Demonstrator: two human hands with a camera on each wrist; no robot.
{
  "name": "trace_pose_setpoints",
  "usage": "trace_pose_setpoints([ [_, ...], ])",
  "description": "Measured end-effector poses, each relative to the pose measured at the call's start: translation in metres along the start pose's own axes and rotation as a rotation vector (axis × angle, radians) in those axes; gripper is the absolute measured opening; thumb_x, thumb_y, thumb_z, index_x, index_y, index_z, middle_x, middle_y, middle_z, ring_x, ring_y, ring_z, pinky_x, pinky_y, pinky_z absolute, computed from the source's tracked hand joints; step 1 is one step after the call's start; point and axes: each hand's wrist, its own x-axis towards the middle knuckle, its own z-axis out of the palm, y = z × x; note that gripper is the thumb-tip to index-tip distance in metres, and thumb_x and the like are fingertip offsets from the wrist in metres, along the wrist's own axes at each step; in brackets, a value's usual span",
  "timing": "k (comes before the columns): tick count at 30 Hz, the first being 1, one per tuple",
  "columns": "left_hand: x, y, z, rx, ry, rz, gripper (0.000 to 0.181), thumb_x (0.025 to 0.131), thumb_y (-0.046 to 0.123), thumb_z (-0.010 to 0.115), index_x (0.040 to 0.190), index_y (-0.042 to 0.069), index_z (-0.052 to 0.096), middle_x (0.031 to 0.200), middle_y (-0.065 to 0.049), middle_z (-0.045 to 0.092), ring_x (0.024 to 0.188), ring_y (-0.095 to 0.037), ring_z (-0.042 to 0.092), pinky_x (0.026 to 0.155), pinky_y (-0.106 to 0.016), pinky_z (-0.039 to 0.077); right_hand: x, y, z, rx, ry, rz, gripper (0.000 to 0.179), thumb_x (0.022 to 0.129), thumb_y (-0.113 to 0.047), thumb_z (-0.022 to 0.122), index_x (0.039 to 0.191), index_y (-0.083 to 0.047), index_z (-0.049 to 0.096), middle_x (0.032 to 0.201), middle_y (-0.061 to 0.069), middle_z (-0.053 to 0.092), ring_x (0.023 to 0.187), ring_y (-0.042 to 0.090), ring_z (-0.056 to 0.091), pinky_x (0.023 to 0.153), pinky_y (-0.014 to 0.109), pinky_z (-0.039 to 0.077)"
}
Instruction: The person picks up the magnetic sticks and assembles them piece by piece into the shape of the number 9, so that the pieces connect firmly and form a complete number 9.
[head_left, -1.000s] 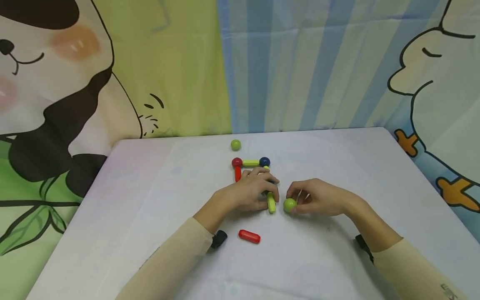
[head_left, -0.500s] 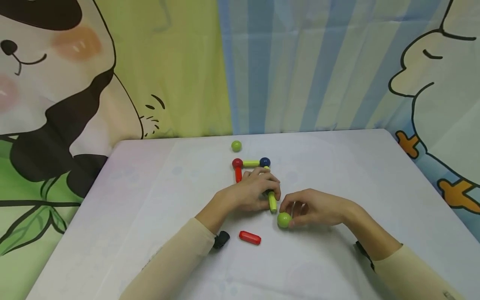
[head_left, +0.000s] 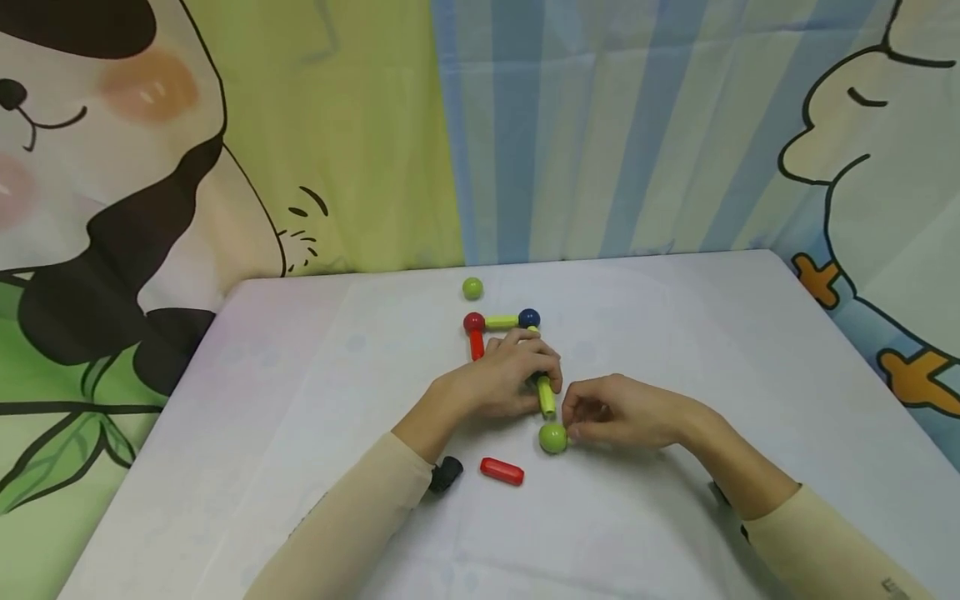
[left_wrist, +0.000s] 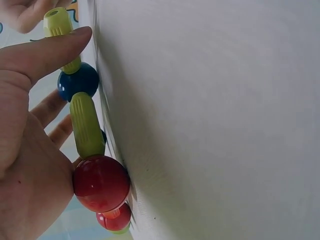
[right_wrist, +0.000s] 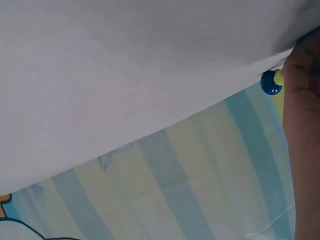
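Note:
My left hand (head_left: 504,379) lies over a toy frame of balls and rods, covering part of it. Its thumb and fingers pinch a yellow-green rod (left_wrist: 58,22) joined to a blue ball (left_wrist: 79,81). From that ball another yellow-green rod (left_wrist: 86,125) runs to a red ball (left_wrist: 101,184) by the palm. At the frame's far side, a second red ball (head_left: 474,322) and a second blue ball (head_left: 529,318) show. A green ball (head_left: 553,437) sits just below the pinched rod's near end. My right hand (head_left: 626,410), fingers loosely bent, has its fingertips right at the ball's right side.
A loose red rod (head_left: 502,471) lies on the white table (head_left: 660,533) in front of the left wrist. Another green ball (head_left: 472,288) rests near the table's back edge. Behind stands a printed curtain (head_left: 600,125).
The green ball has moved left and toward me, then further left to below the rod's end. My right fingers no longer wrap it. The left hand keeps its grip on the rod.

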Motion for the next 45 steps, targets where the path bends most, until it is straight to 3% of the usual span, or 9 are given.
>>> trace_pose_setpoints([
  [7, 0.003, -0.001, 0.000, -0.003, 0.004, 0.013, 0.020, 0.092, 0.020, 0.076, 0.102, 0.036, 0.068, 0.141, 0.009, 0.056, 0.146, -0.023, 0.026, 0.113, -0.057, 0.032, 0.004, -0.016, 0.015, -0.222, 0.133, 0.109, 0.051, 0.084, -0.066, 0.073, 0.094, -0.016, 0.068, 0.069, -0.015, 0.061, 0.062, 0.003, 0.057, 0.060, 0.025, 0.049],
  [12, 0.001, -0.005, -0.002, -0.026, -0.006, 0.012, 0.023, 0.093, 0.012, 0.073, 0.101, 0.034, 0.071, 0.143, 0.006, 0.057, 0.146, -0.025, 0.029, 0.114, -0.065, 0.030, 0.011, -0.024, 0.027, -0.337, 0.207, 0.153, 0.044, 0.086, -0.064, 0.072, 0.083, -0.021, 0.067, 0.062, -0.016, 0.054, 0.056, 0.002, 0.049, 0.053, 0.024, 0.043],
  [20, -0.001, -0.007, -0.003, -0.039, 0.017, 0.030, 0.022, 0.093, 0.010, 0.071, 0.102, 0.030, 0.072, 0.143, 0.006, 0.057, 0.146, -0.025, 0.030, 0.115, -0.065, 0.030, 0.011, -0.020, 0.026, -0.273, 0.187, 0.107, 0.033, 0.093, -0.052, 0.072, 0.079, -0.023, 0.063, 0.059, -0.015, 0.051, 0.053, 0.001, 0.045, 0.052, 0.022, 0.037],
  [28, 0.000, -0.003, -0.002, -0.012, 0.008, 0.005, 0.021, 0.093, 0.012, 0.073, 0.102, 0.032, 0.071, 0.144, 0.006, 0.056, 0.147, -0.024, 0.029, 0.115, -0.066, 0.030, 0.011, -0.014, 0.024, -0.222, 0.167, 0.041, 0.029, 0.097, -0.047, 0.068, 0.087, -0.021, 0.065, 0.063, -0.016, 0.054, 0.057, 0.000, 0.049, 0.056, 0.022, 0.042],
  [40, -0.002, -0.002, -0.003, 0.017, 0.018, -0.009, 0.019, 0.094, 0.016, 0.074, 0.104, 0.032, 0.072, 0.146, 0.005, 0.055, 0.147, -0.024, 0.030, 0.115, -0.064, 0.031, 0.008, -0.016, 0.019, -0.206, 0.112, 0.060, 0.027, 0.098, -0.047, 0.066, 0.093, -0.021, 0.066, 0.064, -0.015, 0.055, 0.057, 0.001, 0.048, 0.057, 0.023, 0.041],
  [45, -0.002, -0.003, -0.002, 0.056, 0.012, -0.005, 0.023, 0.095, 0.018, 0.073, 0.113, 0.033, 0.072, 0.153, 0.005, 0.051, 0.149, -0.023, 0.031, 0.116, -0.061, 0.033, 0.007, -0.015, 0.019, -0.202, 0.113, 0.047, 0.026, 0.098, -0.046, 0.067, 0.093, -0.021, 0.066, 0.065, -0.015, 0.055, 0.058, 0.001, 0.048, 0.058, 0.022, 0.042],
])
